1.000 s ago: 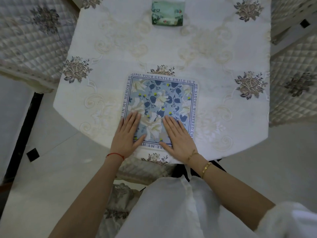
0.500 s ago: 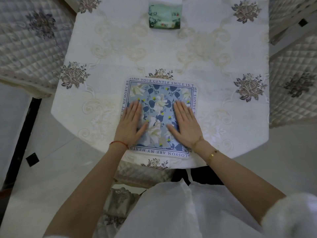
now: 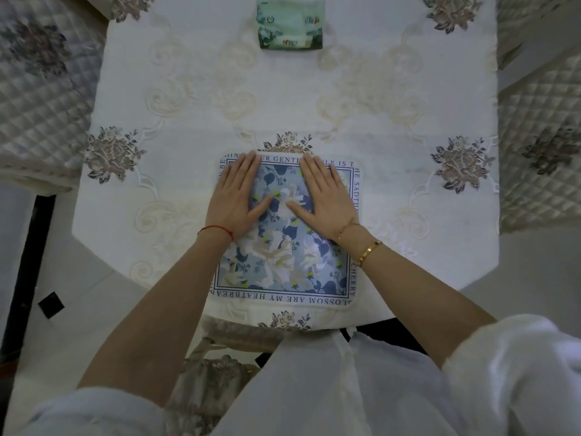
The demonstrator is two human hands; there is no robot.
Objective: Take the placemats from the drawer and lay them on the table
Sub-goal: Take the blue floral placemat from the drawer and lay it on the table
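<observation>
A square placemat [image 3: 283, 256] with rounded corners lies flat on the table [image 3: 393, 89], near its front edge and centred before the person. Its face looks smooth and faintly glossy, printed with blue leaves, cream flowers and small yellow dots inside a thin dark frame, with a white border carrying a line of capital letters all round. The left hand [image 3: 234, 199] presses palm-down on the mat's far left part, fingers straight and close together, thumb spread toward the middle; the right hand [image 3: 323, 199] lies the same way on the far right part, its thumb pointing inward, so both hands are flat and grip nothing. The two thumbs come near each other without touching. A thin red cord circles the left wrist; a fine chain and a gold bangle sit on the right wrist. The table is covered by a white tablecloth [image 3: 188, 121] of woven fabric, embroidered with pale cream scrolls and raised grey-brown flower bunches; its front corners are cut at an angle. At the far side, well apart from the mat, rests a soft green tissue pack [image 3: 290, 29], its contents not visible. Quilted, diamond-stitched chair covers [image 3: 37, 99] flank the table on both sides.
</observation>
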